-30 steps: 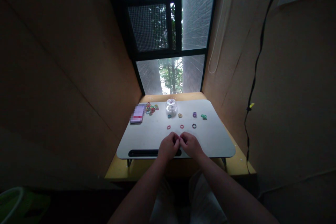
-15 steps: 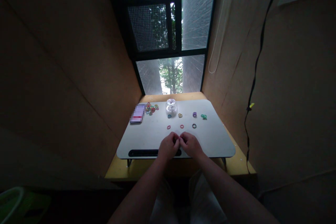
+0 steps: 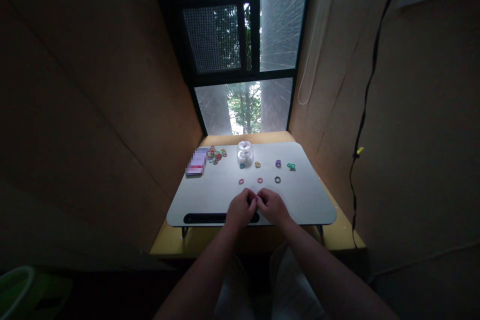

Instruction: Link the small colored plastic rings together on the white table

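Since the earlier frames I see no clear shift: my hands keep the same place, and the rings lie where they lay a second ago. My left hand [image 3: 241, 208] and right hand [image 3: 273, 207] are together over the near part of the white worktop [image 3: 307, 200], fingers curled, fingertips meeting in the middle. I cannot tell whether something small is pinched between them, since my fingers hide it.

Just beyond my fingers is a row of three rings: a pink ring [image 3: 241, 183] on the left, a pinkish-red ring [image 3: 260, 182] in the middle and a dark ring [image 3: 277, 183] on the right. Farther back, left to right, are a blue ring [image 3: 242, 166], a yellow cluster [image 3: 257, 165], a purple cluster [image 3: 278, 164] and a green cluster [image 3: 291, 166].

A clear container [image 3: 245, 152] stands behind the blue ring. Off to its left lies a loose, many-coloured pile of rings [image 3: 216, 156], and beside that a flat device [image 3: 196, 163], its surface blurred out. A black slot [image 3: 204, 218] runs along the near edge, passing behind my left wrist. Beyond the worktop rises a dark-framed window [image 3: 245, 80].
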Demonstrator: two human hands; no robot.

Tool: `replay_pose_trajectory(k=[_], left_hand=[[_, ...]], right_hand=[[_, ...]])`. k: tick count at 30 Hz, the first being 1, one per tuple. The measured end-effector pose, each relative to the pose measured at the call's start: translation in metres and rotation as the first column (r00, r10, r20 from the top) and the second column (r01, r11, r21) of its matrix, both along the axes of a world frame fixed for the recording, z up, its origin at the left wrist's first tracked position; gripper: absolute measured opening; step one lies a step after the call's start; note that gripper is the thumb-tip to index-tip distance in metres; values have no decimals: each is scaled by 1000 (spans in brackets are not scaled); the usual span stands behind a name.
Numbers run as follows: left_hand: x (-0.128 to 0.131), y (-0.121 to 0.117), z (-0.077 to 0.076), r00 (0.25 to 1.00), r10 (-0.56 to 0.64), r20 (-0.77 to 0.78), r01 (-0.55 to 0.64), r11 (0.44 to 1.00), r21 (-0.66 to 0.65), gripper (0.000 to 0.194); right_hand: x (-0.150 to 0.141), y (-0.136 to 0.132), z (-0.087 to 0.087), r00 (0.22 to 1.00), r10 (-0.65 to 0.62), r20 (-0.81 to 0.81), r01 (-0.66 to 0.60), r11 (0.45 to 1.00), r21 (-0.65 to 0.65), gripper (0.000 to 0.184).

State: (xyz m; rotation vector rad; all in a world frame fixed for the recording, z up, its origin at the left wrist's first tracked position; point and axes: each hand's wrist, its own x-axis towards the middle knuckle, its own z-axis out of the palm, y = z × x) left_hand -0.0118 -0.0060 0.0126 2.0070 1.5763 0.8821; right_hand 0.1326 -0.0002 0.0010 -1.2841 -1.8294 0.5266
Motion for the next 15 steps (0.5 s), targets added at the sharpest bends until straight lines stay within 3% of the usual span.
replay_pose_trajectory(k=[15], left_hand=[[0,1,-1,1000,-1,-5,1,1000,-5,7]], right_hand=[[0,1,-2,1000,2,1,-2,1000,13,12]])
